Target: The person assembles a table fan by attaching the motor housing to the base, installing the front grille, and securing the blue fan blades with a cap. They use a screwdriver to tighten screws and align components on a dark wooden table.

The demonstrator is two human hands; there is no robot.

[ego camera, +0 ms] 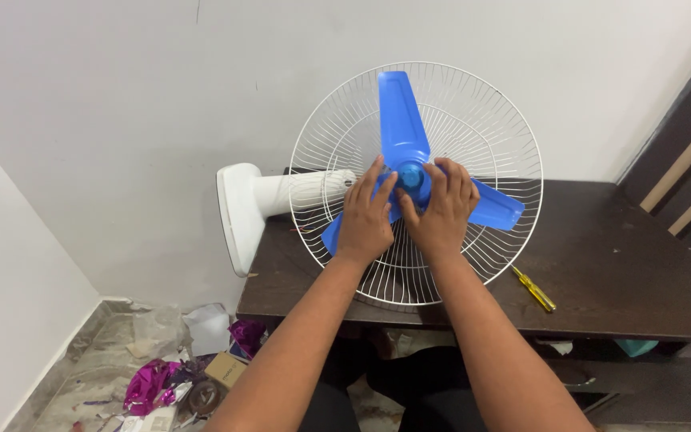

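A white fan lies on its back on a dark wooden table (601,264), its round white wire guard (481,120) facing up. A blue three-bladed fan blade (400,120) sits inside the guard. My left hand (365,214) and my right hand (441,210) both rest on the blade at its centre, fingers pressed around the blue hub (411,174). The white motor neck (305,190) and flat white base (237,216) stick out past the table's left edge.
A yellow-handled screwdriver (534,289) lies on the table right of the guard. On the floor at lower left lie purple foil scraps (147,386), a small cardboard box (224,370) and plastic wrapping. A white wall stands behind; dark striped panelling is at right.
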